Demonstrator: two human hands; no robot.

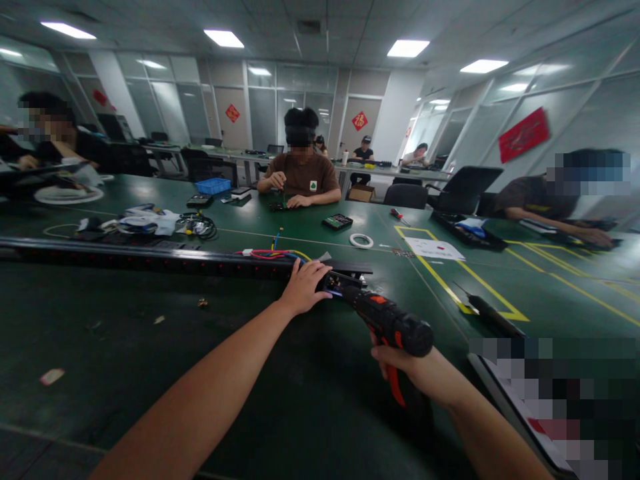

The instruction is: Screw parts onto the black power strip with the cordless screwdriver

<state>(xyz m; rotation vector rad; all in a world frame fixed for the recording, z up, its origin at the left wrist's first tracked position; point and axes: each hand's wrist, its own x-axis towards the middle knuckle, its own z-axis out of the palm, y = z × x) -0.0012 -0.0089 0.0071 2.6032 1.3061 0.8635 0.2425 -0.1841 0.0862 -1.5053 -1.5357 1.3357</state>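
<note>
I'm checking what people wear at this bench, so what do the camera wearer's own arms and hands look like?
The left hand and right hand are bare, without gloves. No sleeve shows on the left forearm or right forearm within the picture. No watch, bracelet or cable is visible at either wrist.

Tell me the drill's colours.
The drill is black with orange parts; it shows in the head view.
</note>
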